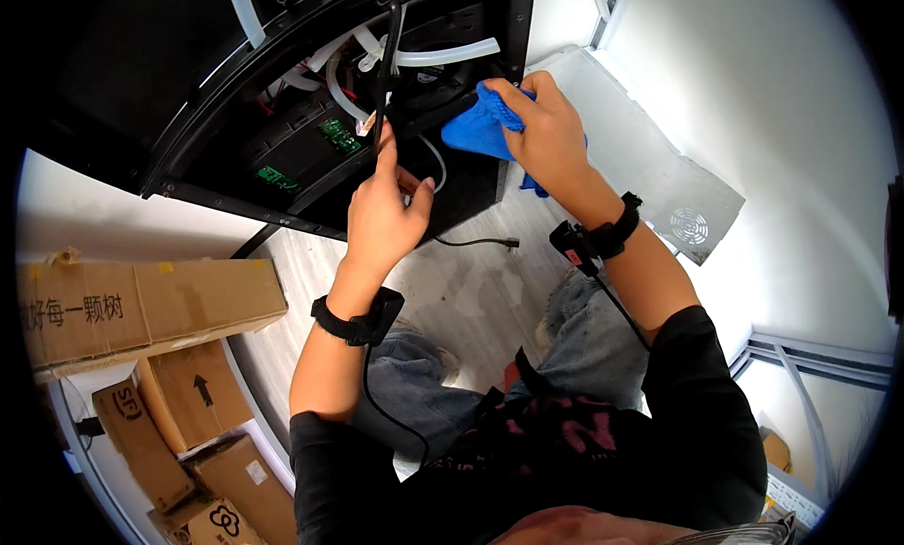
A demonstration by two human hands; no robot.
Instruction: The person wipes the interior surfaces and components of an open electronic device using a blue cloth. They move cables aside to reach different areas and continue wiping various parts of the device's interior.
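My right hand [547, 132] grips a bunched blue cloth [480, 124] at the right side of an open black machine cabinet [325, 223]. Part of the cloth hangs below the hand. My left hand [385, 209] is at the cabinet's opening, index finger extended against a black cable or rod [390, 57]. The thumb stands apart; the other fingers are curled and partly hidden, so a hold cannot be made out. Near that fingertip lies a small pale tan piece [367, 124]. Inside the cabinet are green circuit boards [340, 135], red wires and a translucent hose [448, 54].
A grey metal panel with a round vent [635, 146] leans by the white wall at right. A black cable with a plug [480, 243] lies on the wood-look floor [466, 290]. Cardboard boxes [205, 290] are stacked at left. Black wrist straps with cables are on both arms.
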